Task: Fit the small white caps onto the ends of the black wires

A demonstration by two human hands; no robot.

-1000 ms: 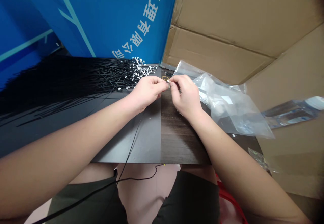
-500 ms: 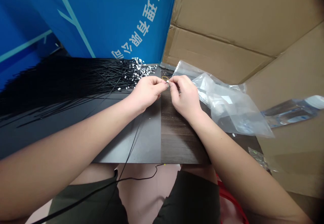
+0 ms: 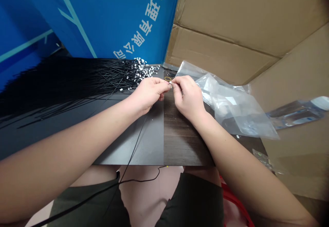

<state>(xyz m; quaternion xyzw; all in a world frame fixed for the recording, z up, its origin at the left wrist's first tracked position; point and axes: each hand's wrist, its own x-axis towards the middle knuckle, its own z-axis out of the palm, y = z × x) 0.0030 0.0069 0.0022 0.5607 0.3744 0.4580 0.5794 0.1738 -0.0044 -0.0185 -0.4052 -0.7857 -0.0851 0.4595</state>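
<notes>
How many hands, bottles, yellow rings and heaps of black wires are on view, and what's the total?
Left hand and right hand: 2
Bottle: 1
Yellow ring: 1
Heap of black wires: 1
Total: 5

Both hands (image 3: pixel 147 95) (image 3: pixel 189 95) pinching at a tiny white piece (image 3: pixel 170 82), white-tipped black wires (image 3: pixel 84 76) heaped left — clear plastic bags (image 3: pixel 231 114) right
</notes>
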